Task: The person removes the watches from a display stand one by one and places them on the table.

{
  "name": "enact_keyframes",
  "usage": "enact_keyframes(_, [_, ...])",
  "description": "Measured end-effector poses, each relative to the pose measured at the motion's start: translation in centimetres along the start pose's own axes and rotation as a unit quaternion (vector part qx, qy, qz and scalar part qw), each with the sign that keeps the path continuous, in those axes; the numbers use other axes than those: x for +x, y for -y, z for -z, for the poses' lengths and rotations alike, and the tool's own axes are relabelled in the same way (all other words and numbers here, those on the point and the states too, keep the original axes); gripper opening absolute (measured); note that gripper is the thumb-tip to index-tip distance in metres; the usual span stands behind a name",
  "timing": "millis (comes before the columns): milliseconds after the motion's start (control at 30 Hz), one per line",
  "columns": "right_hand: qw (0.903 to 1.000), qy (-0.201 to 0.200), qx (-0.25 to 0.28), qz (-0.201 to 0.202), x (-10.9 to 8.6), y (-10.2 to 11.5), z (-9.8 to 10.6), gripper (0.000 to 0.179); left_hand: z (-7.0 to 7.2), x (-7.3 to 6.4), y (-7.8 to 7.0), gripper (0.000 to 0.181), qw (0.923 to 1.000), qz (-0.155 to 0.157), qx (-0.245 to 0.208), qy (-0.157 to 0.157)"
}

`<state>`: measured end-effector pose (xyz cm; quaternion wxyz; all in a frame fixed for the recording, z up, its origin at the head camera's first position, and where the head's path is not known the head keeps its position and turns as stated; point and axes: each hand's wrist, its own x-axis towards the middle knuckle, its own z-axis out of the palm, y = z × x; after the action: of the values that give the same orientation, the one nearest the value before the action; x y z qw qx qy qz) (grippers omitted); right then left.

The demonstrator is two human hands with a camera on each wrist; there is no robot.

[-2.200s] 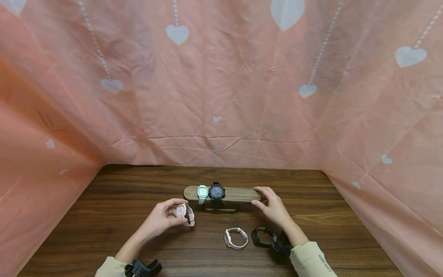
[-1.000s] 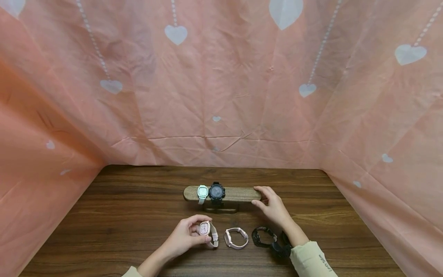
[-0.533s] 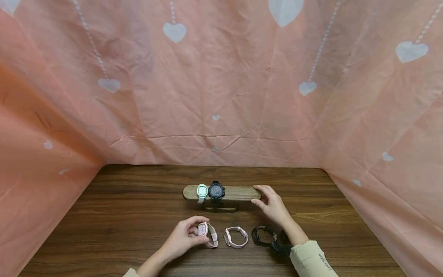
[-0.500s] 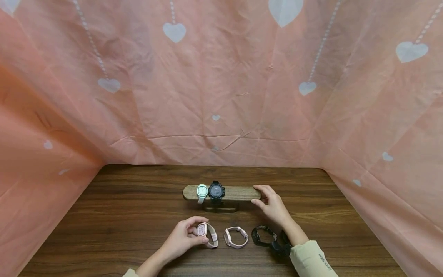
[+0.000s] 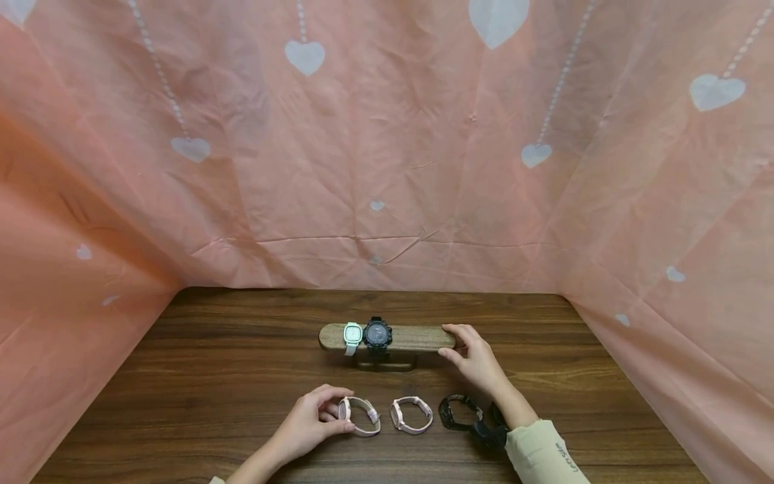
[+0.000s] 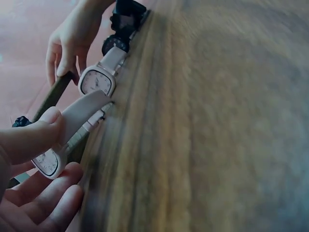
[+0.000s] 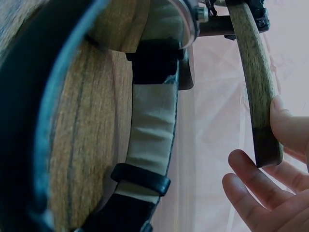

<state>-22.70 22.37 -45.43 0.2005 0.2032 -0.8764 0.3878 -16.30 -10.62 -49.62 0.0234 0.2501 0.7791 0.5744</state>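
At front left of centre, my left hand (image 5: 302, 422) pinches a pale pink watch (image 5: 373, 417) between thumb and fingers. Its buckled strap forms a ring on its side, at or just above the table. In the left wrist view, the thumb lies on the strap, with the fingers by the watch's square case (image 6: 47, 163). My right hand (image 5: 480, 363) grips the right end of a wooden watch stand (image 5: 420, 339), thumb on one side and fingers on the other. Around the stand's bar sit a mint-green watch (image 5: 353, 333) and, beside it, a black watch (image 5: 377, 334).
A second pink watch (image 5: 396, 414) rests on its side just right of the held one. Farther right, by the right forearm, lies a black-strapped watch (image 5: 447, 411). Behind the brown wood table (image 5: 242, 336) hangs a pink curtain (image 5: 272, 168) with white hearts.
My left hand has carried the pink watch from beside the stand's left end toward the front, then turned and lowered it beside the second pink watch. My right hand has stayed on the stand.
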Motion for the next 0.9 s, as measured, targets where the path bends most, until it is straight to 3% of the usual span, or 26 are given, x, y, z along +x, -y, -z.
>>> enact_keyframes(200, [1.0, -0.001, 0.004, -0.001, -0.04, 0.13, -0.05, 0.044, 0.0, -0.19, 0.31, 0.045, 0.9919, -0.05, 0.116, -0.009])
enact_keyframes(333, [1.0, -0.003, 0.004, -0.006, -0.12, 0.21, -0.02, 0.044, 0.06, -0.25, 0.23, 0.044, 0.9863, -0.057, 0.155, 0.004])
enact_keyframes(600, [0.9999, 0.001, 0.009, -0.014, -0.19, 0.35, 0.04, 0.045, 0.24, -0.23, -0.05, 0.047, 0.9858, -0.046, 0.159, 0.026])
enact_keyframes(900, [0.9999, 0.004, 0.002, -0.011, -0.03, 0.42, 0.12, 0.045, 0.48, -0.09, -0.12, 0.049, 0.9876, -0.043, 0.148, 0.031])
